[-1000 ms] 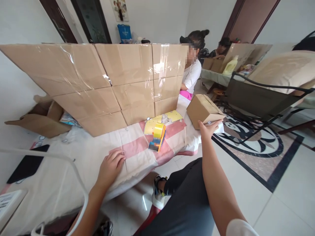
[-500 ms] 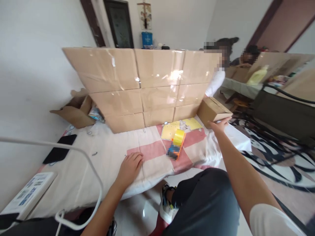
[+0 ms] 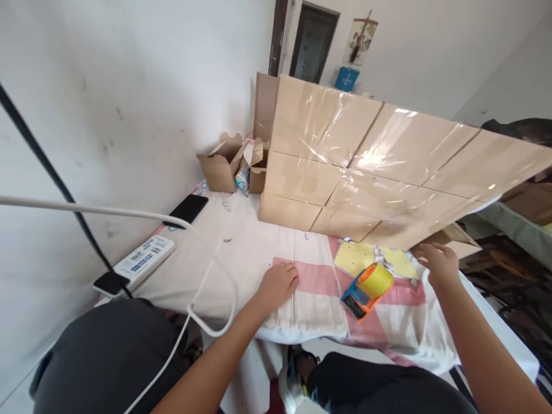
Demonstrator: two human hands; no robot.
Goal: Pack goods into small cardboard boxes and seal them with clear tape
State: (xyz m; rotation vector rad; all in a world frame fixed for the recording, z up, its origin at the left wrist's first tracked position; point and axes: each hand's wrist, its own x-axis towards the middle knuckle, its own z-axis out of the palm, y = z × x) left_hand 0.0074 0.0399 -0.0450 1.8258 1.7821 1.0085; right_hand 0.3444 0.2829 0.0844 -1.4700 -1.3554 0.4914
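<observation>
My left hand [image 3: 279, 284] lies palm down on the tablecloth [image 3: 245, 253], fingers spread a little, holding nothing. My right hand [image 3: 440, 264] rests against a small cardboard box [image 3: 459, 237] at the right end of a cardboard wall [image 3: 379, 178]. The fingers of that hand stretch along the box's near side, close to the wall's lower corner. Clear tape covers the upright wall, which is marked into rows of box-like panels. Between my hands lies a blue and orange tape dispenser [image 3: 366, 290] with a yellow roll.
At the back left stand open cardboard boxes [image 3: 219, 172] with a plastic packet [image 3: 242, 178] between them. A black phone [image 3: 190, 208] and a white power strip-like box [image 3: 144, 256] lie at left. A white cable [image 3: 207, 328] loops before me. A person [image 3: 528, 129] is partly visible behind the wall.
My view has swung left, so the wall and table appear further right. The right hand stays at the small box, its fingers now nearer the wall's corner. My left hand still rests on the cloth.
</observation>
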